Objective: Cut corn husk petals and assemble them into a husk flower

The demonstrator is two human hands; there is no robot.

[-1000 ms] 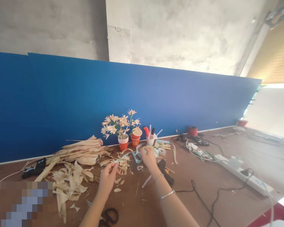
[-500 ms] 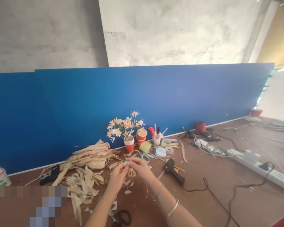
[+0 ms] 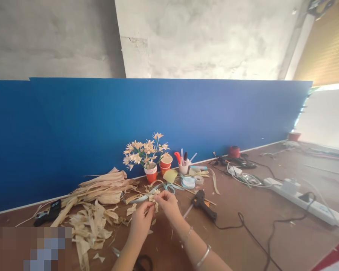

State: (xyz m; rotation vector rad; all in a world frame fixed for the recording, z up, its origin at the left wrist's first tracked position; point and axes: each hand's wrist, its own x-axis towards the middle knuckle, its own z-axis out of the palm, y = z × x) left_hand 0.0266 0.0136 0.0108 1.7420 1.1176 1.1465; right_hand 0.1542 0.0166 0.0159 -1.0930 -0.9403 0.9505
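My left hand (image 3: 141,219) is closed in a pinch low in the middle of the view, and what its fingertips hold is too small to make out. Just to its right, my right hand (image 3: 167,205) pinches too, its fingertips close to the left ones, with any small piece between them hidden. Pale cut husk pieces (image 3: 151,196) lie around the fingertips. Beyond them, pale husk flowers (image 3: 147,148) stand in stacked red and white paper cups (image 3: 150,173). Dry husks (image 3: 104,187) are heaped to the left, with torn strips (image 3: 92,222) in front.
A black glue gun (image 3: 205,206) with its cable lies right of my hands. Farther right is a white power strip (image 3: 307,201). Dark-handled scissors (image 3: 143,262) lie near my left forearm. A pen cup (image 3: 183,168), tape roll (image 3: 199,180) and blue board (image 3: 214,116) are behind.
The view has shifted slightly, so most objects appear farther left. My fingertips have drawn a little apart, and more pale husk pieces show beyond them.
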